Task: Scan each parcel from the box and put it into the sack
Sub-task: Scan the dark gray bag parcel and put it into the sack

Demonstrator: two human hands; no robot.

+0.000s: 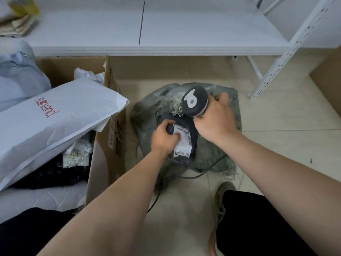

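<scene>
A small dark parcel (188, 126) with a white shipping label (182, 143) is over the grey-green woven sack (147, 111) on the floor. My left hand (165, 137) grips the parcel at its left edge. My right hand (214, 121) holds a dark handheld scanner (194, 103), its head just above and behind the parcel. The open cardboard box (108, 145) stands at the left, holding a big white mailer with red lettering (51, 122) and a black bag (51, 174).
The scanner's black cable (193, 177) runs over the sack and the tiled floor. A white shelf (147, 34) with a perforated metal upright (287, 58) is behind the sack. A light blue bag (16, 76) is at far left. My shoe (223, 198) is below the sack.
</scene>
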